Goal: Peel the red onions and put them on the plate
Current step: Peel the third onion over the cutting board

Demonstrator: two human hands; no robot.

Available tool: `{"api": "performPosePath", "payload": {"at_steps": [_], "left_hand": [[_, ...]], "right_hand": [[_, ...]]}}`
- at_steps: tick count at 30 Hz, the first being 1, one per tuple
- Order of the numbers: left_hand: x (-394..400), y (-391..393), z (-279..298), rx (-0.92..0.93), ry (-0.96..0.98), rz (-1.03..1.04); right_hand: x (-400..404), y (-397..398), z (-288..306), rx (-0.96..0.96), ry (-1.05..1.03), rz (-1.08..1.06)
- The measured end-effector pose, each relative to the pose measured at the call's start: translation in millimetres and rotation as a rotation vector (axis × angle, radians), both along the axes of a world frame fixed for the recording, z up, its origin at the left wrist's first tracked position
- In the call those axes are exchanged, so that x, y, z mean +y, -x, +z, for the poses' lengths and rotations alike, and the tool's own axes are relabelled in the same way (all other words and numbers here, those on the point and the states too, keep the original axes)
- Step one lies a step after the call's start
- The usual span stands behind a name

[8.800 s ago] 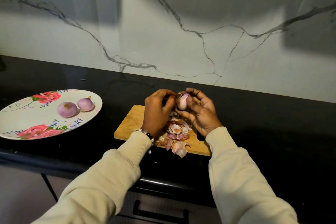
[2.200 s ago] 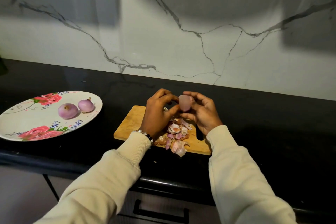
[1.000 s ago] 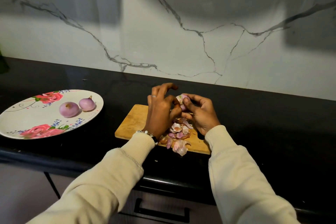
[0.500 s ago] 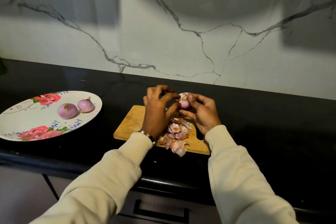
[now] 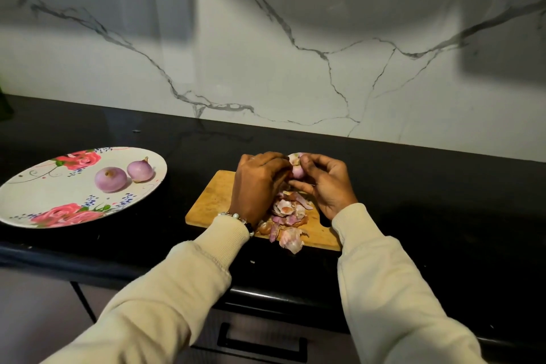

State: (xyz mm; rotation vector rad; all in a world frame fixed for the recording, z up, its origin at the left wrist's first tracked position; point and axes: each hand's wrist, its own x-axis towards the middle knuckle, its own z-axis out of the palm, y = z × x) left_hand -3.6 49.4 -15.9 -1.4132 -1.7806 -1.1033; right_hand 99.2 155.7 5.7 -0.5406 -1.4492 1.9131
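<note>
Pink onions: 2 on plate point(image 5: 35, 201), 1 btwn both hands.

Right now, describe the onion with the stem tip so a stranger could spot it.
On the black counter, find the floral plate at left. Two peeled onions lie on it; it's the right-hand onion, nearer the plate's edge, with a pointed tip.

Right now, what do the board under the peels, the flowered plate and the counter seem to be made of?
Board: seemingly wood or bamboo; matte, honey-coloured, faint grain.
Plate: glossy white with printed roses; ceramic or melamine, the look cannot decide.
Counter: dark polished stone, likely granite; its surface reflects the veined wall.
</note>
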Motion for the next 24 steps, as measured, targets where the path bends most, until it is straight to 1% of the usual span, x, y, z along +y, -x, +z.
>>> {"api": "performPosePath", "payload": {"at_steps": [6, 10, 13, 16, 18, 24], "left_hand": [[0.8, 2.0, 2.3, -0.042, 0.051, -0.023], [3.2, 0.6, 0.4, -0.025, 0.090, 0.010], [4.4, 1.0, 0.5, -0.091, 0.045, 0.007], [3.7, 3.7, 1.2, -0.186, -0.042, -0.055], [2.7, 2.6, 1.2, -0.162, -0.046, -0.055], [3.5, 0.8, -1.4, 0.001, -0.003, 0.044]], "right_hand": [[-0.3, -0.2, -1.0, -0.024, -0.025, 0.002], [-1.0, -0.3, -0.6, -0.009, -0.023, 0.013], [-1.3, -0.8, 0.9, 0.016, 0.000, 0.018], [-1.3, -0.6, 1.6, 0.030, 0.012, 0.024], [-2.0, -0.4, 1.9, 0.026, 0.005, 0.023], [-1.6, 0.4, -1.1, -0.019, -0.047, -0.003]]}}
